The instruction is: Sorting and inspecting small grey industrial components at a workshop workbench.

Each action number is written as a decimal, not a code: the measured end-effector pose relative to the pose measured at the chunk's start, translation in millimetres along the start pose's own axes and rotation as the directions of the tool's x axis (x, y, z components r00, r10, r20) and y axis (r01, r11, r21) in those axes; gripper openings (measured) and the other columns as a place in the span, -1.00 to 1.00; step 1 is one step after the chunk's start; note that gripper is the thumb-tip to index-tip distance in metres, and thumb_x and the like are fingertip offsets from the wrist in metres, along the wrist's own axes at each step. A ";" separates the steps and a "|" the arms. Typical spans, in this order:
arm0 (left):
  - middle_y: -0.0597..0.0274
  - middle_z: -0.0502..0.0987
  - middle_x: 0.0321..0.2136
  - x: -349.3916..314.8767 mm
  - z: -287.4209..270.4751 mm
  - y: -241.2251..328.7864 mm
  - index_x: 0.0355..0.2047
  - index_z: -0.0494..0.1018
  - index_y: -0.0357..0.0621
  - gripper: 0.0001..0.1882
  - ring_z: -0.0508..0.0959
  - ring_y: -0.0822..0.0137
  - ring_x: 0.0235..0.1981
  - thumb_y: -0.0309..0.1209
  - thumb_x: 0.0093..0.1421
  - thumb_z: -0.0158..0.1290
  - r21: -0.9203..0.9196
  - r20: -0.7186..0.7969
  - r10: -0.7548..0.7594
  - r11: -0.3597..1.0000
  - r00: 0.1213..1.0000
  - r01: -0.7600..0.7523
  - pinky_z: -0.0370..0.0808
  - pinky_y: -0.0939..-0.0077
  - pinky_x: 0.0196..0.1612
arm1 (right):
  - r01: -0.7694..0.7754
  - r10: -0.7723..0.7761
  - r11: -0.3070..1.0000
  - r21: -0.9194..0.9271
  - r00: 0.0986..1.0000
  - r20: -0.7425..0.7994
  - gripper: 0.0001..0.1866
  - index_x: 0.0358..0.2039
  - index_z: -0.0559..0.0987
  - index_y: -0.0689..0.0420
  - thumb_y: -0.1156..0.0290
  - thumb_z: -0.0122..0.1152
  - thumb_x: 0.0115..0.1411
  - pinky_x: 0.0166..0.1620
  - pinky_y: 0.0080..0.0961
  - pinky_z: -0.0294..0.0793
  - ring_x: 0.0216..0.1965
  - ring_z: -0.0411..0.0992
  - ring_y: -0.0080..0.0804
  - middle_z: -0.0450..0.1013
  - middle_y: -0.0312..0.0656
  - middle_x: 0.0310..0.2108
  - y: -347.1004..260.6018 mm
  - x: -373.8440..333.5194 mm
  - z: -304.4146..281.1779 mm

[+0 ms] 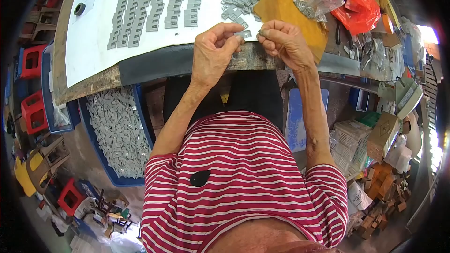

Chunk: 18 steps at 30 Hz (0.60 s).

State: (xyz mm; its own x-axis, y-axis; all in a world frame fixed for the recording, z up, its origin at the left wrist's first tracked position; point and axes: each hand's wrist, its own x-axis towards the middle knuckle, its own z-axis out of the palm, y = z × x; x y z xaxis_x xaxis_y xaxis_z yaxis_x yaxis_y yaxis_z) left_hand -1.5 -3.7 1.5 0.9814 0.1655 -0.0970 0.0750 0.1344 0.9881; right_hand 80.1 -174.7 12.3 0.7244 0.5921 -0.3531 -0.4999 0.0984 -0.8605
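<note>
Both my hands are at the table's near edge, a short gap between them. My left hand point(216, 49) has thumb and forefinger brought together in a pinch; anything between them is too small to make out. My right hand point(288, 42) is closed, thumb against bent forefinger, with a tiny dark spot at the tips that I cannot name. A flat grey plastic piece point(245, 33) lies on the white sheet point(93, 33) between my fingertips. Beyond my hands spreads a loose heap of similar grey pieces point(243, 0). Overlapping rows of grey pieces point(136, 14) lie to the left.
Brown paper point(300, 14), a red plastic bag point(358, 11) and pliers point(344, 35) lie at the right. A black tape roll point(79, 9) is at the far left. Below the table stands a blue bin point(86, 126) full of grey pieces. Red stools point(33, 112) stand left.
</note>
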 end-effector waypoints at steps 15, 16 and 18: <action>0.29 0.49 -0.55 -2.0 9.8 -4.5 -0.34 0.44 -0.31 -0.86 0.43 0.59 -0.59 -0.56 0.06 -0.01 0.085 -0.058 0.107 0.991 0.993 -0.102 0.37 0.72 -0.53 | 0.122 -0.120 0.990 0.071 0.992 -0.024 -0.90 -0.40 0.43 0.27 0.56 0.12 0.04 -0.63 -0.78 0.24 -0.66 0.28 -0.67 0.41 -0.22 -0.56 11.2 -5.9 8.2; 0.32 0.48 -0.53 -2.7 10.8 -2.5 -0.33 0.43 -0.30 -0.88 0.42 0.60 -0.57 -0.58 0.08 -0.02 0.124 -0.050 0.111 0.987 0.993 -0.104 0.37 0.74 -0.50 | 0.138 -0.136 0.986 0.094 0.990 -0.028 -0.90 -0.41 0.43 0.27 0.56 0.12 0.04 -0.63 -0.77 0.23 -0.66 0.28 -0.67 0.41 -0.20 -0.56 13.0 -6.0 7.8; 0.35 0.46 -0.52 -2.6 12.5 -4.0 -0.33 0.42 -0.29 -0.89 0.42 0.60 -0.54 -0.60 0.10 -0.03 0.162 -0.038 0.115 0.981 0.993 -0.108 0.36 0.77 -0.46 | 0.155 -0.152 0.981 0.117 0.988 -0.034 -0.90 -0.41 0.43 0.27 0.56 0.12 0.04 -0.64 -0.77 0.23 -0.66 0.28 -0.67 0.42 -0.19 -0.55 16.6 -6.6 7.2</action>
State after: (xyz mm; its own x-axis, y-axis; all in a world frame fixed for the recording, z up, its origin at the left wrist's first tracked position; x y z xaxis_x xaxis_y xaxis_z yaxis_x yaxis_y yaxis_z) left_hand -2.2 -16.9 -0.7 0.9761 0.2167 0.0129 -0.0033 -0.0446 0.9990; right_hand 63.7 -171.2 3.0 0.8080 0.5422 -0.2305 -0.4335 0.2822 -0.8558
